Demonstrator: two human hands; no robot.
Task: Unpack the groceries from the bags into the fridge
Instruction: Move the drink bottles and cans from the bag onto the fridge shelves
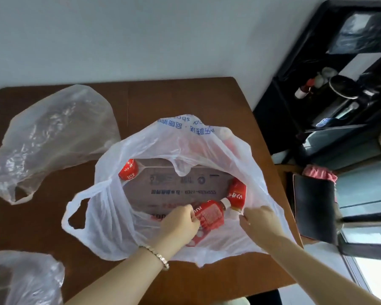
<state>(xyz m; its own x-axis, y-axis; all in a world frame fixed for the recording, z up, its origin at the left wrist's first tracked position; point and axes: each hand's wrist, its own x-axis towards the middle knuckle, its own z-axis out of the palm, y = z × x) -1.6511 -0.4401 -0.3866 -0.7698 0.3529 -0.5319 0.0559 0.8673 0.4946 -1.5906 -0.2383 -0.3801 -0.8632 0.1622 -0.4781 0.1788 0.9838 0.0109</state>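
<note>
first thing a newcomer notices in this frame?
The open white bag mid-table, with red bottles inside. Both hands are in its mouth: the left hand grips one bottle, the right hand holds the bag's rim beside it. Two clear bags lie to the left on the brown table.

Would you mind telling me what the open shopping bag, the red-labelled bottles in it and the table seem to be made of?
Shopping bag: thin translucent white plastic film; it crinkles and the table shows through.
Red-labelled bottles: probably plastic, with a glossy red wrap label and white screw cap.
Table: looks like brown wood or wood-look laminate with a smooth, matte top; a seam shows.
</note>
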